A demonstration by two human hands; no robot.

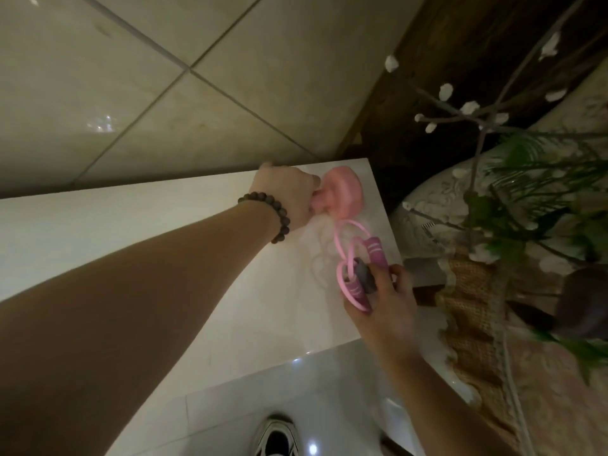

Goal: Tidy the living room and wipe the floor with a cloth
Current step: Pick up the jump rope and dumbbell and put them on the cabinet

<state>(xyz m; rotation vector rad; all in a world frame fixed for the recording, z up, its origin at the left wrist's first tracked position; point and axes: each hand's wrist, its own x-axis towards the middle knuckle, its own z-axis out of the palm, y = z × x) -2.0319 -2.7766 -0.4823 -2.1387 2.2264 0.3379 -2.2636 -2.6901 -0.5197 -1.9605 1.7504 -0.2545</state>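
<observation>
My left hand (289, 195), with a dark bead bracelet on the wrist, grips the stem of a pink round-headed object (342, 195) that lies on the white cabinet top (164, 251) near its far right corner. My right hand (385, 301) holds a pink skipping rope (353, 258) by its purple-pink handles, with a small grey piece between them. The rope's loops hang over the cabinet's right edge. No cloth is in view.
Right of the cabinet stands a large pale vase (437, 205) with green leaves and white-budded branches (477, 120). A woven beige fabric (473, 311) lies beside it. Glossy tiled floor (164, 77) lies beyond the cabinet. My shoe (278, 437) is at the bottom.
</observation>
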